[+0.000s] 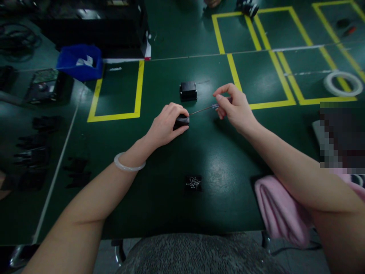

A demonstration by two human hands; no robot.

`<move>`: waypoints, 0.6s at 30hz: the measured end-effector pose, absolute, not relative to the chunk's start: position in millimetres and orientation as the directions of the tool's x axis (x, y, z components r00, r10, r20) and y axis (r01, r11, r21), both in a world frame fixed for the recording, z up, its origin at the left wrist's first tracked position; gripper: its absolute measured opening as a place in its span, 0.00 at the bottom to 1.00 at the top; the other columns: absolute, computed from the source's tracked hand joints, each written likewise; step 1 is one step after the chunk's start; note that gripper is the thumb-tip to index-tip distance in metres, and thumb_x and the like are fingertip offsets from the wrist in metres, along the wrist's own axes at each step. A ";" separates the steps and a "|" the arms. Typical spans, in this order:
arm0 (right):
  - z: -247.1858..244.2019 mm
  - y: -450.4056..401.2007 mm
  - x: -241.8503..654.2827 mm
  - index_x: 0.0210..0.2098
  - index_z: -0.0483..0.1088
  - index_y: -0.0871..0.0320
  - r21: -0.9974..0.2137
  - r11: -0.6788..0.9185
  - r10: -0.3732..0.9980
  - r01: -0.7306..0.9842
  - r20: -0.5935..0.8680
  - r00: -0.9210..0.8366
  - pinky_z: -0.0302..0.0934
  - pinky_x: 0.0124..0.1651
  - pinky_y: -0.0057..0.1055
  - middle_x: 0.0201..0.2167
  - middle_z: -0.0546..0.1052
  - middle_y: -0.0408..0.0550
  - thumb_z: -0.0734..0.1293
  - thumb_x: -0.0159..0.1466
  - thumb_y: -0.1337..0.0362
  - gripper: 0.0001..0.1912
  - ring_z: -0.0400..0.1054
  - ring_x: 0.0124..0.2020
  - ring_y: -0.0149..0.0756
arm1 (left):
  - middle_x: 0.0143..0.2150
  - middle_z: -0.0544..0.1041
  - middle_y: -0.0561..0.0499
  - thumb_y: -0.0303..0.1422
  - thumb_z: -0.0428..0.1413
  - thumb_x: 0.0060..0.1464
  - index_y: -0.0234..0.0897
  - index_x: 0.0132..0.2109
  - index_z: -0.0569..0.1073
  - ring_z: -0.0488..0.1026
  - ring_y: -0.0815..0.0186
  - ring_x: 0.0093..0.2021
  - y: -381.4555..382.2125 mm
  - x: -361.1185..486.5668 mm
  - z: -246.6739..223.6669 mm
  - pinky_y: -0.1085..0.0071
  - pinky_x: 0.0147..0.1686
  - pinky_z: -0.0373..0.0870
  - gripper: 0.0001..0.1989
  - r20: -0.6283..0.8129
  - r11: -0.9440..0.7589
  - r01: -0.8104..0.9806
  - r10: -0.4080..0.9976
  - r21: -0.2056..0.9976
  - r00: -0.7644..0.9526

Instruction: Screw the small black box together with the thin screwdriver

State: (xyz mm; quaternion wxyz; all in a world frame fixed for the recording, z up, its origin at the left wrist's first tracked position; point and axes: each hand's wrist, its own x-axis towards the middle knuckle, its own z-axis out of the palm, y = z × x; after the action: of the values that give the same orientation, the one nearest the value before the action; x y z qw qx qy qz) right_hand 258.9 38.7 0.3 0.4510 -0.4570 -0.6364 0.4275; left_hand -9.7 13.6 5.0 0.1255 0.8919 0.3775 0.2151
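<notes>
At frame centre, a black block [182,121] is gripped by the left hand [166,125] — a screwdriver [214,106] is held by the curled right hand [234,109].

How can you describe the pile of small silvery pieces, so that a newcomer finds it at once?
On the green table, look from the left hand toward the near edge, slightly right. There, a small dark square holds the pile of silvery pieces, apparently screws. Its many loose, shiny bits set it apart from the solid black block lying beyond the hand.
</notes>
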 end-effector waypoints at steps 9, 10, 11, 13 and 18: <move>-3.3 40.6 260.3 0.43 0.66 0.49 -0.954 0.237 0.962 0.185 0.204 -0.179 0.65 0.30 0.36 0.17 0.63 0.35 0.70 0.67 0.45 0.17 0.63 0.19 0.31 | 0.54 0.74 0.43 0.31 0.58 0.65 0.39 0.54 0.68 0.71 0.52 0.56 13.9 -9.1 4.4 0.54 0.57 0.69 0.13 0.284 -0.680 0.619 0.730 0.393 0.622; -2.8 40.3 259.7 0.42 0.66 0.49 -0.956 0.232 0.964 0.178 0.202 -0.174 0.65 0.29 0.35 0.17 0.63 0.35 0.70 0.68 0.43 0.18 0.63 0.19 0.31 | 0.55 0.74 0.43 0.31 0.58 0.65 0.39 0.54 0.68 0.71 0.53 0.56 13.9 -9.1 4.1 0.54 0.57 0.69 0.13 0.288 -0.681 0.618 0.729 0.392 0.621; -2.1 39.9 259.0 0.41 0.65 0.49 -0.959 0.229 0.965 0.170 0.200 -0.169 0.64 0.28 0.35 0.17 0.62 0.34 0.69 0.68 0.41 0.19 0.62 0.18 0.31 | 0.55 0.74 0.43 0.31 0.58 0.65 0.39 0.54 0.68 0.71 0.53 0.56 13.9 -9.1 3.8 0.54 0.57 0.69 0.13 0.294 -0.683 0.617 0.728 0.391 0.620; -0.3 38.7 257.7 0.40 0.65 0.49 -0.963 0.222 0.967 0.156 0.196 -0.163 0.63 0.27 0.34 0.16 0.61 0.34 0.67 0.67 0.38 0.22 0.61 0.17 0.31 | 0.55 0.74 0.43 0.31 0.58 0.64 0.38 0.54 0.67 0.71 0.53 0.56 13.9 -9.2 3.5 0.54 0.56 0.69 0.13 0.303 -0.689 0.612 0.723 0.389 0.621; 4.6 35.7 256.0 0.37 0.66 0.50 -0.967 0.201 0.969 0.160 0.172 -0.177 0.62 0.25 0.34 0.14 0.57 0.34 0.66 0.68 0.39 0.21 0.58 0.16 0.30 | 0.55 0.74 0.42 0.31 0.58 0.65 0.39 0.55 0.67 0.71 0.52 0.56 13.6 -9.2 4.0 0.54 0.56 0.69 0.13 0.288 -0.679 0.622 0.731 0.389 0.618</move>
State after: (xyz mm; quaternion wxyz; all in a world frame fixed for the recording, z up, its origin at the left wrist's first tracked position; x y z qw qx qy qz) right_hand 256.0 35.7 4.6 0.4567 -0.4508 -0.6260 0.4432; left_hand -9.2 13.6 4.0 0.1263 0.8906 0.3799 0.2156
